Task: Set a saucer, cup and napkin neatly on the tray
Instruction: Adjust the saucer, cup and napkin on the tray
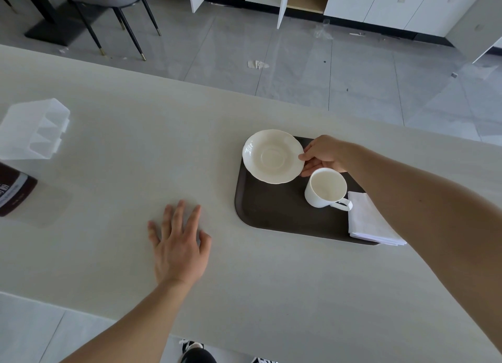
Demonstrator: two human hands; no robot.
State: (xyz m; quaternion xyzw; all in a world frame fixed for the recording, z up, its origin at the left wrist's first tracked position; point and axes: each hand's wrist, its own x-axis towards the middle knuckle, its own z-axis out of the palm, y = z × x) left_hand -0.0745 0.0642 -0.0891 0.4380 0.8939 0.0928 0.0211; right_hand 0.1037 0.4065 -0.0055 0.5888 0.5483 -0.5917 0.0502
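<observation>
A dark brown tray (274, 210) lies on the pale table, right of centre. A cream saucer (273, 156) with a wavy rim sits over the tray's far left corner, and my right hand (324, 154) pinches its right edge. Just right of the saucer an empty white cup (327, 187) stands upright on the tray, handle toward the near right. A folded white napkin (372, 220) lies at the tray's right end, partly under my forearm and overhanging the near edge. My left hand (179, 243) rests flat on the table left of the tray, fingers spread, holding nothing.
At the table's left edge stand a clear plastic container (34, 130) and a dark brown bottle (13, 188). Beyond the table are grey floor tiles, a chair (114, 6) and white cabinets (380, 1) with open doors.
</observation>
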